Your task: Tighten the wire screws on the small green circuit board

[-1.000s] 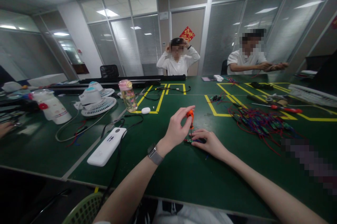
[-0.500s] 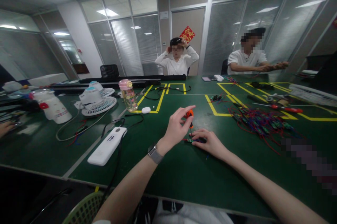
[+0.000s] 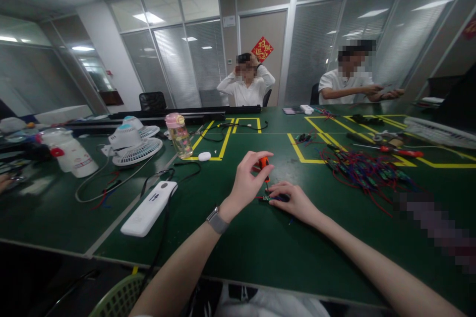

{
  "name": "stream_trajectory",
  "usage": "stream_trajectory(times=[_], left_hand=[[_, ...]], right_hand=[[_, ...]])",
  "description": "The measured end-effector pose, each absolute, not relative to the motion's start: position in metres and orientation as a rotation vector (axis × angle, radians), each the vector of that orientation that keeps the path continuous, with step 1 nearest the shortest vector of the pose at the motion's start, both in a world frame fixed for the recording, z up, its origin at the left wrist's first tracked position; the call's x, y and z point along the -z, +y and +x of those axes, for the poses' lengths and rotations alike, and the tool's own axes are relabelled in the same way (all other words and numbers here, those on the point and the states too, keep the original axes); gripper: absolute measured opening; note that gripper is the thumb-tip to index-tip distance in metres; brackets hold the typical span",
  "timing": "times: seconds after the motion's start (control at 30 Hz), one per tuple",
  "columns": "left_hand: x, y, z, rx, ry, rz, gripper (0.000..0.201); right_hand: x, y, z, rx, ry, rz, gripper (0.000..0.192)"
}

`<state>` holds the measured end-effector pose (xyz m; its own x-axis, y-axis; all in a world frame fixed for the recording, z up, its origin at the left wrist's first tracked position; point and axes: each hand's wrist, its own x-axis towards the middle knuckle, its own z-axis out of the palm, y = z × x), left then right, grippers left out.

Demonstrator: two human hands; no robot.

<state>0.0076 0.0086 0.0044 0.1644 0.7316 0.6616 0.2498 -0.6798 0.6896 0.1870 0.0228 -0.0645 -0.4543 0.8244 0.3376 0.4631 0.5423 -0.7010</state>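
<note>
Green bench (image 3: 253,252). Left hand (image 3: 250,178), right hand (image 3: 295,201) close together: left grip holds orange screwdriver (image 3: 263,162), near upright; right grip, narrow, steadies circuit board (image 3: 265,199) on bench beneath it. Step, presumably: screw-turning. Next turn calls for a still board.

White jug (image 3: 77,154) and white fan (image 3: 137,152), left of frame; pink-lidded bottle (image 3: 180,139) right of fan. Green basket (image 3: 118,295), lower left. Red diamond sign (image 3: 262,49) on door (image 3: 273,29), upper center.
</note>
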Motion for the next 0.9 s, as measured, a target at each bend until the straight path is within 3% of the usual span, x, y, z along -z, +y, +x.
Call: stream_trajectory(times=[0.27,0.47,0.7,0.9], left_hand=[[-0.0005,0.0062,0.0130,-1.482,0.759,1.891,0.036],[0.0002,0.0051,0.0132,-1.601,0.909,2.034,0.025],[-0.0032,0.0028,0.0106,-1.573,0.810,2.009,0.034],[-0.0038,0.0025,0.0122,-1.633,0.929,2.074,0.023]], right_hand=[[0.0653,0.0233,0.1865,-0.672,-2.122,-1.039,0.012],[0.0642,0.0230,0.1865,-0.674,-2.125,-1.036,0.011],[0.0644,0.0228,0.1862,-0.671,-2.119,-1.044,0.011],[0.0645,0.0230,0.1868,-0.662,-2.125,-1.038,0.011]])
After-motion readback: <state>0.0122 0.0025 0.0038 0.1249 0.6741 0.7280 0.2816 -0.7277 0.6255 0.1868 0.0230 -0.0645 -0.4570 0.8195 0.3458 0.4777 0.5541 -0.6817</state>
